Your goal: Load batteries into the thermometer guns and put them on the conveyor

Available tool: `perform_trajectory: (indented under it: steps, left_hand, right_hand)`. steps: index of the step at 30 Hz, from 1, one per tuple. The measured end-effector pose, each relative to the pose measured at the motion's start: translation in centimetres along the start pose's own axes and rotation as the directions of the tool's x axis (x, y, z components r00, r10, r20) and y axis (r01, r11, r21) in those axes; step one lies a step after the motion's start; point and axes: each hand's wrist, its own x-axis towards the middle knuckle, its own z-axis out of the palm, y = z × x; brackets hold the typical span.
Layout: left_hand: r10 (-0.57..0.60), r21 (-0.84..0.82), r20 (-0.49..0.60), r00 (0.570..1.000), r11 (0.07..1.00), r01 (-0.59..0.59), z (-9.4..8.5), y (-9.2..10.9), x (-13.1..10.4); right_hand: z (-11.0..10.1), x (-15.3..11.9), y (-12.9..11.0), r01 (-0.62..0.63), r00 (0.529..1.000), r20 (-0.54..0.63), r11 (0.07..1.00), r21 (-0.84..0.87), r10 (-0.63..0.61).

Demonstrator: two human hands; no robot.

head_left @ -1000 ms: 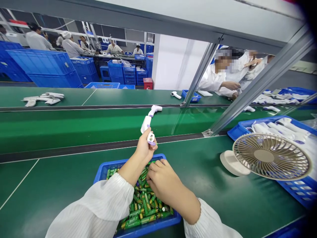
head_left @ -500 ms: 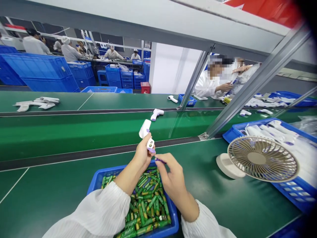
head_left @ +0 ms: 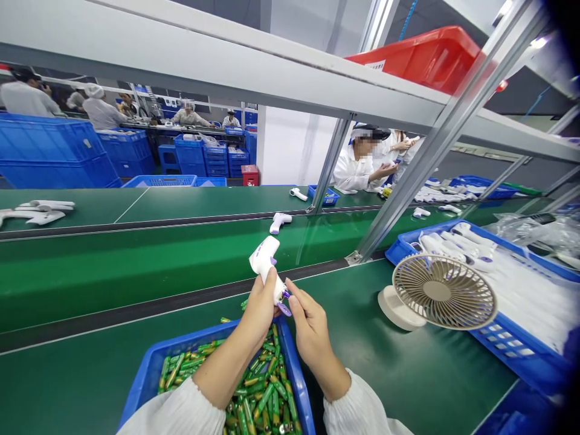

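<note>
In head view, the right hand (head_left: 312,326) has moved, bringing a purple piece (head_left: 286,295) to the white device (head_left: 265,257), near the blue bin (head_left: 296,370). Left hand (head_left: 260,307) holds the device (steadiness helps); right fingers, narrow on the piece, should align it.

A head-worn camera looks forward and down across the green bench (head_left: 344,338).

The left hand (head_left: 261,302) is raised above the tabletop's middle, and its fingers are closed in a firm grip. The right hand (head_left: 309,317) is held just beside it, with thumb and index finger pinched together. Both wrists are angled inward, and both forearms are extended from the tabletop's near edge.
</note>
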Motion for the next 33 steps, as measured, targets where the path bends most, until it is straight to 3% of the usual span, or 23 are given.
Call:
perform_trajectory:
  steps: [3, 8, 11, 14, 19, 22, 25, 29, 33]
  left_hand:
    - [0.102, 0.103, -0.018, 0.995, 0.99, -0.1, -0.4, -0.6, 0.6]
    - [0.113, 0.14, 0.003, 0.994, 0.984, -0.112, -0.1, -1.0, 0.6]
    - [0.015, 0.058, 0.078, 0.997, 0.998, -0.02, 0.1, -0.7, 0.0]
    - [-0.092, -0.034, 0.14, 0.986, 0.995, 0.098, 0.2, -0.6, -0.4]
    - [-0.125, -0.09, 0.137, 0.983, 0.986, 0.138, -0.1, -0.6, -0.3]
    - [-0.143, -0.082, 0.124, 0.982, 0.985, 0.154, -0.1, -0.4, -0.3]
    - [-0.145, -0.043, 0.116, 0.983, 0.988, 0.15, -0.1, 0.0, -0.4]
    - [-0.179, -0.044, 0.118, 0.977, 0.982, 0.186, -0.3, 0.3, -0.4]
    - [-0.199, -0.013, 0.167, 0.966, 0.979, 0.204, -0.2, 0.3, -0.6]
  right_hand:
    - [0.2, 0.2, 0.6, -0.118, 0.991, -0.039, 0.979, 0.166, 0.126]
    - [0.3, 0.6, 0.8, -0.123, 0.975, -0.125, 0.92, 0.371, 0.181]
    - [-0.1, 0.5, 0.6, -0.085, 0.987, -0.106, 0.953, 0.29, 0.12]
    - [-0.6, 0.3, 0.6, 0.043, 0.999, -0.021, 0.987, 0.153, -0.04]
    - [-1.0, 0.1, 0.3, 0.156, 0.987, 0.028, 0.986, 0.057, -0.158]
    - [-0.9, 0.1, -0.1, 0.096, 0.992, 0.078, 0.993, 0.067, -0.101]
    - [-0.5, 0.0, -0.3, -0.013, 0.989, 0.147, 0.98, 0.2, -0.016]
    - [0.1, 0.0, -0.5, -0.196, 0.975, 0.183, 0.87, 0.452, 0.124]
    - [0.3, 0.2, -0.4, -0.248, 0.968, 0.156, 0.829, 0.501, 0.195]
